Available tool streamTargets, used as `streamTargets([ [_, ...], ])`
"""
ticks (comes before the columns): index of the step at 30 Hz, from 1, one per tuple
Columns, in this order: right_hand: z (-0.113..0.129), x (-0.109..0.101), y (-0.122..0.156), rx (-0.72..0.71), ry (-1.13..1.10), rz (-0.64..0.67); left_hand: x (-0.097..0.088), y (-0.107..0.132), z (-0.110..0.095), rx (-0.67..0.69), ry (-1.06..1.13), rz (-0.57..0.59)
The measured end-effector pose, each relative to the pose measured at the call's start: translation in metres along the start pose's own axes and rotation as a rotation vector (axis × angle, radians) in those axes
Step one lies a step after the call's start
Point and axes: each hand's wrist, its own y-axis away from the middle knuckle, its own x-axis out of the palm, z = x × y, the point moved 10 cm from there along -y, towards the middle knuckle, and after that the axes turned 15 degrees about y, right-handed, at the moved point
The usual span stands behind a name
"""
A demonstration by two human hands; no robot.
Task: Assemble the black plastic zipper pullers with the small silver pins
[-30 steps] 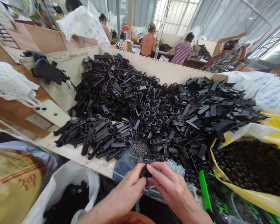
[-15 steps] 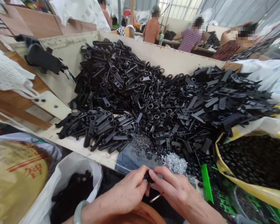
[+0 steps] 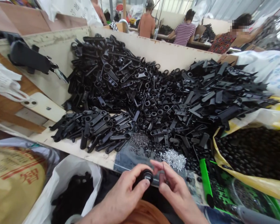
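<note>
My left hand (image 3: 128, 186) is closed around a black round plastic part (image 3: 146, 176), its ringed end facing right between thumb and forefinger. Just to the right, my right hand (image 3: 174, 188) pinches a thin metal rod (image 3: 164, 172), pointing upward from between thumb and fingers; its lower end is hidden. The two hands are apart. Beyond them, a pile of silver pins (image 3: 173, 159) and a heap of small grey metal pieces (image 3: 139, 141) lie on a dark mat (image 3: 122, 162).
Black lever-like parts (image 3: 100, 124) and a large heap of black plastic pieces (image 3: 121, 74) fill the bench. A white phone (image 3: 46, 106) lies left. A white sack (image 3: 93, 174), a yellow bag of black beads (image 3: 254, 152) and a green tray (image 3: 206, 183) flank me. Several people work beyond.
My hands have drawn apart. The round part now shows in my left hand, and the rod in my right hand has swung from pointing down-left to upward. The view has shifted slightly.
</note>
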Motion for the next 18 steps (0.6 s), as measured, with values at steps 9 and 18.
streamTargets([
  [9, -0.026, 0.046, -0.022, 0.156, -0.233, -0.066, -0.019, -0.008, 0.002, 0.186, -0.551, -0.111],
  [18, -0.036, 0.052, -0.039, 0.212, -0.238, 0.003, -0.042, -0.004, 0.041, -0.171, -0.094, -0.187],
])
